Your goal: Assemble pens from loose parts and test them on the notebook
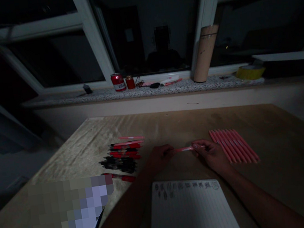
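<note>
Both my hands meet above a wooden table [271, 138] in dim light. My left hand [159, 157] and my right hand [210, 153] each pinch one end of a pink pen [183, 149] held level between them. To the right of my right hand lies a tidy row of several pink pens [234, 146]. Left of my left hand sits a loose heap of red and black pens and caps [124, 156]. Just below my hands lies a lined notepad [191, 214] with small scribbles along its top edge.
A stone windowsill [143, 90] behind the table carries a red can [118, 82], a small red jar [130, 82], a cardboard tube [205, 53] and a yellow tape roll [249, 72]. A blurred patch covers something at the table's lower left. Dark windows fill the back.
</note>
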A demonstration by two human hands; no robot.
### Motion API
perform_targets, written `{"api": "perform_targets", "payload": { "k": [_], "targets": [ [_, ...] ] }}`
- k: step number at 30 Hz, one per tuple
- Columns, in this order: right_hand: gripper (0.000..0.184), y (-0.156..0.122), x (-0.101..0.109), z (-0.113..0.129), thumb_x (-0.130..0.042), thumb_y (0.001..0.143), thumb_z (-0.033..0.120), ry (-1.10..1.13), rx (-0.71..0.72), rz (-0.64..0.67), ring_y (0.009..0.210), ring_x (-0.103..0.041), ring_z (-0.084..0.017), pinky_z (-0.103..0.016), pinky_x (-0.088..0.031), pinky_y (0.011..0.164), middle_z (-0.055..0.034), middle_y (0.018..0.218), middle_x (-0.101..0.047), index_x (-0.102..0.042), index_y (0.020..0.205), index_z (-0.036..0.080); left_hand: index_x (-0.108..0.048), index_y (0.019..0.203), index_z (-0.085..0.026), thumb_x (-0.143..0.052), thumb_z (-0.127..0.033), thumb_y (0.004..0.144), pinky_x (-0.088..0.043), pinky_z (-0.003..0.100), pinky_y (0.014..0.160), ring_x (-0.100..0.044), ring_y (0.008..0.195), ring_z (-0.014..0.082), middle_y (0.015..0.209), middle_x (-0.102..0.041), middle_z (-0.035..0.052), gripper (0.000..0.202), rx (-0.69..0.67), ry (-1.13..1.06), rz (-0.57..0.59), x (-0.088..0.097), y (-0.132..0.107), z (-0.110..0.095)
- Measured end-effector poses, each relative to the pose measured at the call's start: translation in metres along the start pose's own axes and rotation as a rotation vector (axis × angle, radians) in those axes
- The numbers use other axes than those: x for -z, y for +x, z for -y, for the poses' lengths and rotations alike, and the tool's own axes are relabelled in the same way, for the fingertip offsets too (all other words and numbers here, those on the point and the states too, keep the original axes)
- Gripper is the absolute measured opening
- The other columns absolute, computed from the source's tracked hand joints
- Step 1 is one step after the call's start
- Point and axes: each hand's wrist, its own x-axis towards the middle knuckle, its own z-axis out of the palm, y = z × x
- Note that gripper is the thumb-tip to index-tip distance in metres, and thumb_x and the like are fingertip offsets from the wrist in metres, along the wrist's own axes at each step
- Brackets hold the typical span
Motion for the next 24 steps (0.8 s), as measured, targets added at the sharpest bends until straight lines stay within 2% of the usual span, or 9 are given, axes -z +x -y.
{"api": "perform_targets", "payload": {
  "k": [7,13,16,19,21,24],
  "targets": [
    [0.039,-0.0002,-0.0006,-0.0017,-0.061,0.073,0.051,-0.036,0.003,-0.004,0.054,-0.052,-0.013,-0.024,-0.036,0.05,-0.0007,0.06,-0.06,-0.065,0.087,0.015,-0.066,0.082,-0.012,-0.046,-0.041,0.083,-0.034,0.02,0.055,-0.049,0.061,0.0107,0.063,-0.057,-0.0011,0.035,0.008,-0.018,-0.027,0.0,0.0005,0.0024],
    [0.038,0.0015,0.0003,-0.002,-0.06,0.072,0.052,-0.013,-0.039,0.031,0.044,-0.039,-0.009,-0.021,-0.026,0.042,0.0037,0.05,-0.05,-0.062,0.082,0.015,-0.066,0.082,-0.013,-0.047,-0.04,0.083,-0.035,0.02,0.057,-0.052,0.062,0.0109,0.068,-0.062,0.0005,0.033,-0.02,-0.024,-0.002,0.0012,-0.0001,0.0025],
    [0.039,0.0023,0.0015,-0.0012,-0.06,0.073,0.053,-0.008,-0.034,0.037,0.043,-0.04,-0.009,-0.022,-0.027,0.042,0.0042,0.049,-0.049,-0.062,0.08,0.015,-0.067,0.084,-0.013,-0.048,-0.037,0.083,-0.036,0.02,0.059,-0.054,0.064,0.0115,0.07,-0.064,0.0011,0.03,-0.036,0.029,-0.003,0.0036,-0.0003,-0.0007],
    [0.038,0.0029,0.0019,-0.0036,-0.057,0.075,0.052,-0.089,-0.025,0.015,0.047,-0.046,-0.012,-0.023,-0.033,0.045,0.0021,0.052,-0.054,-0.063,0.083,0.015,-0.067,0.086,-0.014,-0.049,-0.037,0.083,-0.036,0.02,0.06,-0.056,0.065,0.0119,0.072,-0.066,0.0016,0.03,-0.047,0.047,0.012,0.0037,-0.0001,-0.0008],
    [0.035,0.0027,0.0014,-0.0048,-0.054,0.078,0.05,-0.192,0.052,-0.005,0.058,-0.055,-0.015,-0.026,-0.04,0.052,-0.002,0.063,-0.061,-0.064,0.085,0.016,-0.067,0.087,-0.014,-0.047,-0.039,0.084,-0.036,0.021,0.06,-0.056,0.065,0.0121,0.073,-0.066,0.0016,0.032,-0.056,0.041,0.02,0.0017,0.0002,0.0012],
    [0.029,0.0,-0.0013,-0.0014,-0.053,0.081,0.043,-0.392,0.291,-0.015,0.081,-0.06,-0.02,-0.032,-0.046,0.07,-0.0074,0.089,-0.066,-0.065,0.091,0.019,-0.067,0.089,-0.016,-0.047,-0.041,0.084,-0.036,0.022,0.062,-0.056,0.068,0.013,0.076,-0.066,0.0018,0.032,-0.069,0.065,0.015,-0.0031,0.0011,0.0049]
  ]
}}
